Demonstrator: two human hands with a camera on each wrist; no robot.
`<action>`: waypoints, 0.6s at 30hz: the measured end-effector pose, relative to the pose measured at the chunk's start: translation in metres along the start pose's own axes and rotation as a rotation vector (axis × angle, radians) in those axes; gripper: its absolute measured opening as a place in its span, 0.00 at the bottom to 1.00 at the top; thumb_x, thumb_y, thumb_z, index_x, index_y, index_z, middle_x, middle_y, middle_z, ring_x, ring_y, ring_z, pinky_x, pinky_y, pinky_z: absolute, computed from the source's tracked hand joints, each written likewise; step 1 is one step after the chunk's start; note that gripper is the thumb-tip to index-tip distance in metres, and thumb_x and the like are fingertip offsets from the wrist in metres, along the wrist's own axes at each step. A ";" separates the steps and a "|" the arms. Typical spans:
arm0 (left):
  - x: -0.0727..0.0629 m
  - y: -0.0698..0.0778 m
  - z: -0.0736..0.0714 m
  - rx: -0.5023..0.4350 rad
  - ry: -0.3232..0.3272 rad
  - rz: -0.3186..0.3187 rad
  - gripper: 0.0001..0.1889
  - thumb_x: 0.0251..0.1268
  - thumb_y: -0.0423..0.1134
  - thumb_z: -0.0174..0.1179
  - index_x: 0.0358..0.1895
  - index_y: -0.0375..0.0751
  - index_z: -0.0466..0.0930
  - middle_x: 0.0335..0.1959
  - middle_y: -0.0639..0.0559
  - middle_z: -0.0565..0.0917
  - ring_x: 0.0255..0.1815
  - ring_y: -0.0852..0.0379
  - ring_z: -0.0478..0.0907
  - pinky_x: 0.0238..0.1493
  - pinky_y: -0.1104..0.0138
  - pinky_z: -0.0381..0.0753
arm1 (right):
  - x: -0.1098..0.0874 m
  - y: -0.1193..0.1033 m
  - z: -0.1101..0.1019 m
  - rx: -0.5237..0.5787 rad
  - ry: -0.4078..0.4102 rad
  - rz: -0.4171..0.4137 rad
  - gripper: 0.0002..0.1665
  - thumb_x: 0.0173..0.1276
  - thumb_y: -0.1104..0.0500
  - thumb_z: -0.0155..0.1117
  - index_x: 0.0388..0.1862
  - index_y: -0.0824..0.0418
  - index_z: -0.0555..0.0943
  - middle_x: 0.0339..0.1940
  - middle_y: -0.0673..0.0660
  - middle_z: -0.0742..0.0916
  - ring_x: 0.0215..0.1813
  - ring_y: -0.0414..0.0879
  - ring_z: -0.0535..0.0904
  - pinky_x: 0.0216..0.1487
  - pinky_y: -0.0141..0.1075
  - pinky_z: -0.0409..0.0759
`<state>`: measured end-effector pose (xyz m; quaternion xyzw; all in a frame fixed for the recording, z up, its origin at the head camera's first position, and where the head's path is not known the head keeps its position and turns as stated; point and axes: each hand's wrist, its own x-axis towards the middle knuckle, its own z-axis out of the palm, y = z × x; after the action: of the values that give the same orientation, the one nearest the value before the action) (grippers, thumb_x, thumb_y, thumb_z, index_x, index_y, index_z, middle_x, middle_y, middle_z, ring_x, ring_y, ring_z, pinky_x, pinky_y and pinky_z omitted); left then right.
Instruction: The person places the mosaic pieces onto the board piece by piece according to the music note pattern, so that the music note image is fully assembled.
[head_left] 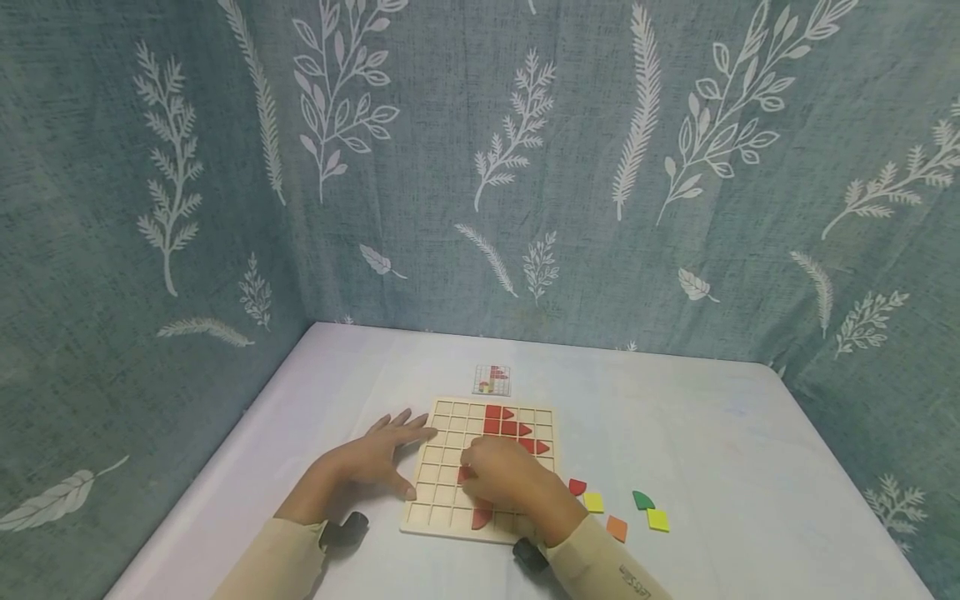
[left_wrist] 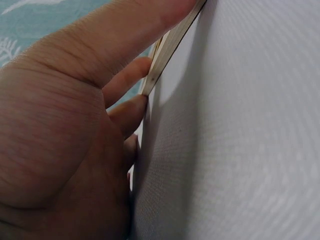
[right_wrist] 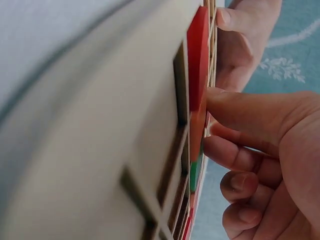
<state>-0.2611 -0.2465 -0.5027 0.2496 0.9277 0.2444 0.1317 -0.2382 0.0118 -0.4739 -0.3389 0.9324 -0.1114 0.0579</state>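
In the head view, the square wooden grid board point(head_left: 442, 492) lies on the table. My left hand point(head_left: 367, 458) is spread along its left side, the thumb and a fingertip touching the edge. Over the middle of the board, my right hand point(head_left: 504, 473) pinches a small red piece point(head_left: 465, 474) between thumb and forefinger, low at the grid; its outline is partly hidden. Red squares and red triangles point(head_left: 543, 447) fill cells in the upper rows. A red rounded piece point(head_left: 482, 519) lies near the bottom. In the right wrist view, orange point(right_wrist: 197, 135) and green point(right_wrist: 194, 170) pieces sit beside the fingertips.
A small pattern card point(head_left: 492, 380) lies behind the board. To the right are a loose red quarter-round point(head_left: 577, 487), yellow squares point(head_left: 658, 520), an orange square point(head_left: 617, 528) and a green quarter-round point(head_left: 642, 500). A patterned curtain point(head_left: 570, 167) surrounds the white table point(head_left: 720, 450).
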 end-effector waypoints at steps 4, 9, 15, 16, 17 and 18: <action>0.000 -0.001 0.000 0.002 0.005 0.012 0.57 0.28 0.65 0.75 0.73 0.52 0.65 0.77 0.46 0.54 0.78 0.41 0.36 0.73 0.44 0.30 | -0.006 0.008 -0.003 0.039 0.024 -0.002 0.11 0.61 0.55 0.67 0.42 0.53 0.86 0.35 0.41 0.83 0.36 0.36 0.77 0.41 0.33 0.79; 0.001 -0.003 0.000 0.004 0.007 0.007 0.58 0.29 0.65 0.75 0.73 0.53 0.65 0.77 0.46 0.54 0.78 0.42 0.36 0.73 0.45 0.31 | -0.016 0.019 -0.009 -0.008 0.070 -0.035 0.10 0.65 0.55 0.66 0.43 0.54 0.86 0.41 0.43 0.86 0.44 0.38 0.81 0.48 0.35 0.81; 0.000 0.000 0.000 0.001 0.006 -0.005 0.58 0.28 0.65 0.76 0.73 0.52 0.65 0.77 0.46 0.54 0.78 0.42 0.36 0.74 0.45 0.32 | -0.030 0.033 -0.019 -0.013 0.072 0.016 0.10 0.65 0.54 0.66 0.43 0.54 0.87 0.38 0.45 0.86 0.41 0.40 0.81 0.47 0.38 0.81; 0.000 0.001 -0.001 -0.003 0.006 -0.005 0.58 0.28 0.65 0.76 0.73 0.52 0.65 0.77 0.46 0.55 0.78 0.42 0.36 0.73 0.45 0.32 | -0.033 0.036 -0.020 -0.001 0.072 0.025 0.10 0.64 0.55 0.67 0.43 0.55 0.87 0.37 0.44 0.86 0.40 0.39 0.81 0.46 0.38 0.81; 0.000 0.001 -0.001 -0.004 0.008 -0.002 0.58 0.28 0.65 0.76 0.73 0.51 0.65 0.77 0.45 0.55 0.78 0.41 0.37 0.73 0.44 0.32 | -0.036 0.040 -0.022 0.004 0.075 0.030 0.11 0.64 0.55 0.67 0.44 0.54 0.87 0.38 0.44 0.85 0.40 0.39 0.80 0.46 0.38 0.81; 0.000 0.001 -0.001 -0.005 0.011 0.002 0.58 0.29 0.64 0.76 0.73 0.50 0.65 0.77 0.44 0.55 0.78 0.41 0.37 0.73 0.44 0.32 | -0.038 0.043 -0.024 0.006 0.080 0.024 0.10 0.63 0.56 0.68 0.43 0.54 0.87 0.37 0.44 0.85 0.39 0.39 0.80 0.44 0.37 0.81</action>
<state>-0.2610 -0.2461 -0.5016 0.2488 0.9276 0.2481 0.1272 -0.2399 0.0729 -0.4605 -0.3228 0.9376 -0.1269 0.0229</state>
